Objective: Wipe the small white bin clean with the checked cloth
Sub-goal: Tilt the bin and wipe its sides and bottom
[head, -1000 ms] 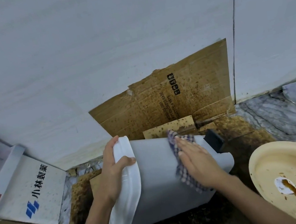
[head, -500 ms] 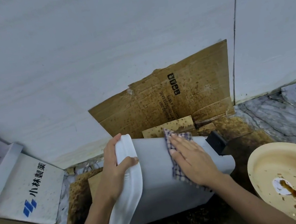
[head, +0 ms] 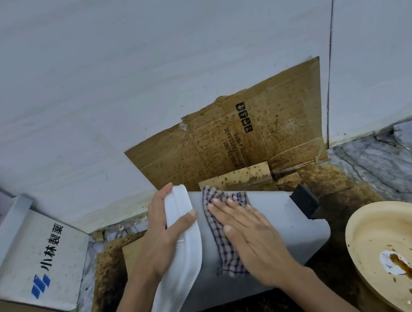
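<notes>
The small white bin (head: 285, 221) lies on its side on stained cardboard, its lid end toward the left and a black pedal (head: 304, 201) at its right end. My left hand (head: 166, 235) grips the white lid rim, thumb over the front. My right hand (head: 250, 237) lies flat on the bin's upper side and presses the blue-and-white checked cloth (head: 221, 234) against it, close to the lid. Part of the cloth is hidden under my palm.
Spotted brown cardboard (head: 237, 140) leans against the white wall behind the bin. A cream bowl-like lid (head: 409, 253) with brown liquid stains sits at the right. A white box (head: 35, 261) with blue print stands at the left. Marble floor shows at the right.
My right hand has slid the checked cloth leftward along the bin's side, from near the middle toward the lid. The left hand keeps its grip on the lid rim.
</notes>
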Available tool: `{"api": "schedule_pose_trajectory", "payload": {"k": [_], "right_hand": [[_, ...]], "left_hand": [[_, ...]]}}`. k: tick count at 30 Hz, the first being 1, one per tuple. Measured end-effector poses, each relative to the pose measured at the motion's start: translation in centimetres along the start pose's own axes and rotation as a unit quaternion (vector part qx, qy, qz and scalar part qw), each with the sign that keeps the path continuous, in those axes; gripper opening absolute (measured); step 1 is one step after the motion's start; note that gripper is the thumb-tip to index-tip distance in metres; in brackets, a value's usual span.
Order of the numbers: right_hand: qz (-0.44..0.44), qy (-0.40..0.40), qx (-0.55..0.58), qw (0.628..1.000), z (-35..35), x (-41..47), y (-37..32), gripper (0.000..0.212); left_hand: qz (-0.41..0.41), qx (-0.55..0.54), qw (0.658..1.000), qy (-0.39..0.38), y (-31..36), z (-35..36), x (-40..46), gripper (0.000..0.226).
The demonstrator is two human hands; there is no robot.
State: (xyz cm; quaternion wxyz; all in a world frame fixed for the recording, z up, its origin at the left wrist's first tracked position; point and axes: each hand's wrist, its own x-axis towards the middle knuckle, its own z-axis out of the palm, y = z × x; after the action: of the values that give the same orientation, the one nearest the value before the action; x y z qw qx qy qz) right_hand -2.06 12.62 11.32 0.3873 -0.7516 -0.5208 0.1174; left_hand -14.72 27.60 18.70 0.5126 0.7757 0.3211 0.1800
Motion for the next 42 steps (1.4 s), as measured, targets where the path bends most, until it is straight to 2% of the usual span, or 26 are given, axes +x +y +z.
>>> {"api": "schedule_pose_trajectory", "payload": {"k": [2,5,8,10,12,14,17,20,23,27,32,38,42], "right_hand": [[0.014,0.013,-0.033,0.999,-0.4,-1.1,1.7,0.048],[0.090,0.005,-0.070,0.993,-1.2,-1.3,5.0,0.048],[0.182,-0.023,-0.072,0.980,-2.2,1.2,7.0,0.050],[0.208,-0.033,-0.073,0.975,-2.1,3.7,6.2,0.056],[0.173,-0.042,-0.072,0.981,-1.2,5.3,4.0,0.062],[0.103,-0.022,-0.056,0.993,-0.2,4.9,1.9,0.064],[0.026,0.029,-0.042,0.998,0.8,1.5,1.1,0.056],[0.035,0.079,-0.055,0.995,0.9,-1.8,3.5,0.052],[0.109,0.108,-0.048,0.987,-0.5,-2.8,7.4,0.049],[0.160,0.069,-0.020,0.984,-2.0,0.1,10.5,0.046],[0.172,-0.002,-0.043,0.984,-2.3,5.2,8.1,0.051],[0.002,-0.032,-0.036,0.999,-0.6,4.9,2.5,0.055],[-0.035,0.011,-0.022,0.999,-0.3,1.3,2.9,0.050]], "left_hand": [[-0.006,0.001,1.000,0.003,-0.1,0.0,0.0,0.078],[-0.009,-0.004,1.000,0.009,-0.2,-0.1,0.0,0.084],[-0.004,0.002,1.000,0.009,-0.1,0.3,0.0,0.084],[0.001,-0.002,1.000,0.006,0.1,0.7,0.1,0.083],[-0.002,-0.017,1.000,0.015,0.1,0.8,0.1,0.082],[-0.008,-0.019,0.999,0.027,0.0,0.6,0.1,0.081],[-0.011,-0.017,0.999,0.035,-0.4,0.3,0.1,0.072],[-0.017,-0.021,0.999,0.032,-0.5,0.3,0.1,0.060],[-0.026,-0.034,0.999,0.031,-0.4,0.2,0.0,0.062],[-0.019,-0.033,0.999,0.030,-0.2,0.5,0.5,0.072],[-0.014,-0.030,0.999,0.027,-0.5,0.6,0.7,0.074],[-0.017,-0.025,0.999,0.037,-0.5,0.6,0.5,0.075],[-0.019,-0.022,0.999,0.036,-0.4,0.4,0.3,0.075]]}}
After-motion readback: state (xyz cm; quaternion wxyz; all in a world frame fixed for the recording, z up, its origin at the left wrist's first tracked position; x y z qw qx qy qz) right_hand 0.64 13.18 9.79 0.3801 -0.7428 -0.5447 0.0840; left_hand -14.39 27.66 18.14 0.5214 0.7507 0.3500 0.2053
